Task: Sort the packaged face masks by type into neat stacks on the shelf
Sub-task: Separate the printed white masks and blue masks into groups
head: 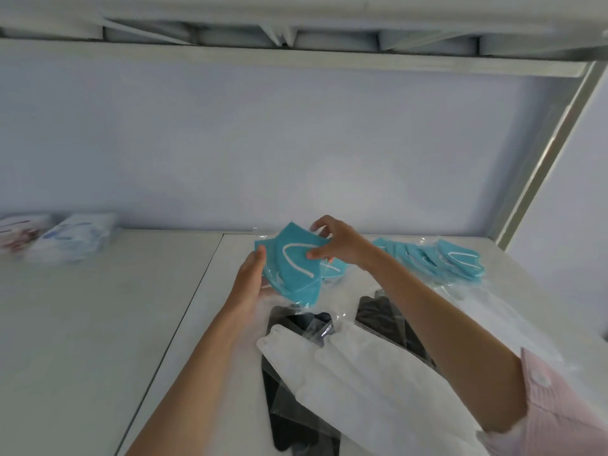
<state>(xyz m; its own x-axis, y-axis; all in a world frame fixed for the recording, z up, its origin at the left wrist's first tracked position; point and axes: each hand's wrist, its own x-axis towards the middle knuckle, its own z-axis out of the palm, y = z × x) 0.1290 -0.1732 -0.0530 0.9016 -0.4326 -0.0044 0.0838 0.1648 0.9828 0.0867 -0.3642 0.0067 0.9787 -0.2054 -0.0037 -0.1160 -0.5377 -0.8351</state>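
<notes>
Sorting looks partly done: both hands [253, 274] [332, 241] pinch teal masks [296, 271]; teal row [437, 258] at two o'clock, white [362, 373] and black masks [289, 422] unsorted at six.

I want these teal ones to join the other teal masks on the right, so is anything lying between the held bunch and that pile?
Nothing visible lies between them. The teal masks, held by the left hand and the right hand, are separated from the teal pile only by the right forearm and bare shelf. The black masks and white masks lie nearer the person.
</notes>
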